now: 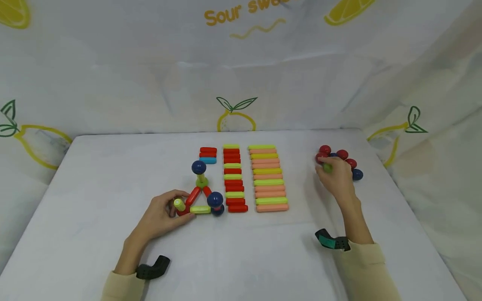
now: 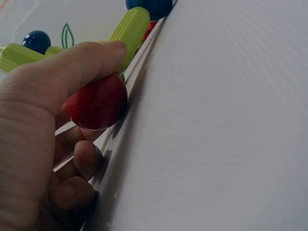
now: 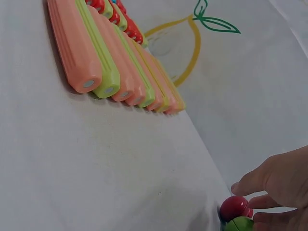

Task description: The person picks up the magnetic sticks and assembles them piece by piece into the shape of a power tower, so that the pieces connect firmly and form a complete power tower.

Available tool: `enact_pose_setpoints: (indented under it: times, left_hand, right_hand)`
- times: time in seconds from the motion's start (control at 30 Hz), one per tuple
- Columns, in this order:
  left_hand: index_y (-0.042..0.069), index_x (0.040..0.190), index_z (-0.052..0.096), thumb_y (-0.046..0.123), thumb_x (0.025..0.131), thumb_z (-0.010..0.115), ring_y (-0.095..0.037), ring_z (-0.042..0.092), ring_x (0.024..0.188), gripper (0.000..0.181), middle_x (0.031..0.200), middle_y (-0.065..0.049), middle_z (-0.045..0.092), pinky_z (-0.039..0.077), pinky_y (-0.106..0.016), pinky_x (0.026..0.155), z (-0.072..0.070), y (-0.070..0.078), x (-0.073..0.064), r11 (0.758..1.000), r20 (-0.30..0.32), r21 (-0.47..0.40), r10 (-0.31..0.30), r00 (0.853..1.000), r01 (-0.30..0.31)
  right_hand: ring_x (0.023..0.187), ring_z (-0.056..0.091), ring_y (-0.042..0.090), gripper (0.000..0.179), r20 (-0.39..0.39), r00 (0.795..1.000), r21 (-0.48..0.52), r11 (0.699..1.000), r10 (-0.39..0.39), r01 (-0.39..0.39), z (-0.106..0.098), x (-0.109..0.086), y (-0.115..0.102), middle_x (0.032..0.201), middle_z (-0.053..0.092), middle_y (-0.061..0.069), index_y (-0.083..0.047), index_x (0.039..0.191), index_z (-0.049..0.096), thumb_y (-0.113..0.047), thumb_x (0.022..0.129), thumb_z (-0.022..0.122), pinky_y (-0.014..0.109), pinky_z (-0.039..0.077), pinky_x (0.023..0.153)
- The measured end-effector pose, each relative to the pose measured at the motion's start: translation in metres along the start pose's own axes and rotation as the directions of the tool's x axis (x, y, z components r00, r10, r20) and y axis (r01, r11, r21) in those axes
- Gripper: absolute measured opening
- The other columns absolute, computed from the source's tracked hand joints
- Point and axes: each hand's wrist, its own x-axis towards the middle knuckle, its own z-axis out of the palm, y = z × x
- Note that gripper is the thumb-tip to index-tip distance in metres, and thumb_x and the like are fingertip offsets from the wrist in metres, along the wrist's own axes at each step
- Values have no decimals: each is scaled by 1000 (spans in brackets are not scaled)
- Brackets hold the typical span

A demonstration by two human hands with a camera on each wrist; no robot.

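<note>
My left hand (image 1: 163,211) holds the red ball (image 2: 98,103) at the near left corner of a triangle of magnetic sticks and balls. Its thumb lies over that ball, beside a light green stick (image 1: 201,209). A short green stick (image 1: 179,204) stands up from this corner. The back corner is a green ball (image 1: 202,182), its upright stick topped by a blue ball (image 1: 198,167). Another blue ball (image 1: 215,199) tops the right corner. My right hand (image 1: 339,175) reaches over a cluster of balls, fingers spread about a red ball (image 3: 235,208) and a green ball (image 3: 239,224).
Long pink, green and yellow sticks (image 1: 269,182) lie in a column mid-table. Beside them run shorter red and green sticks (image 1: 234,182). Two red sticks and a blue stick (image 1: 208,160) lie behind the triangle. A white cloth wall (image 1: 150,83) rises at the table's back edge.
</note>
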Motion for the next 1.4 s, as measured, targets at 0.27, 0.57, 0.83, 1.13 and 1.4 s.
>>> enact_pose_setpoints:
  times: [0.27,0.57,0.83,1.13,1.4]
  left_hand:
    - [14,118,70,28,75,91,-3,44,56,50,67,8,51,39,-20,50,0,3,3,999,-15,43,27,1000,-27]
    - [14,118,70,26,75,91,-3,42,55,50,67,7,49,37,-20,49,1,2,0,999,-50,50,19,999,-16]
    - [14,117,71,26,75,91,-3,42,56,48,66,8,48,37,-20,50,5,0,2,999,-55,26,37,998,-36]
    - [14,117,71,27,75,91,-3,41,56,48,66,8,47,35,-20,50,8,-3,3,999,-59,32,38,998,-36]
    - [15,117,71,28,75,91,-3,41,56,49,66,7,47,35,-20,50,8,-2,4,999,-55,36,38,998,-36]
  right_hand:
    - [124,54,52,37,-28,1000,-42,999,-7,6,0,5,-1,129,62,38,12,122,67,8,85,65,65,47,101]
    - [130,48,56,37,20,998,-78,996,52,-51,1,5,1,134,57,38,12,123,67,7,87,63,68,40,110]
    - [128,46,58,37,17,997,-96,993,78,-76,2,3,6,133,57,39,13,122,67,11,85,62,70,37,110]
    - [110,55,50,34,38,994,-123,988,98,-92,4,-1,12,125,62,38,12,118,69,12,85,63,65,49,95]
    - [108,62,44,38,-55,997,3,999,49,-49,-3,-12,-12,126,64,33,7,125,68,-4,90,74,57,56,95]
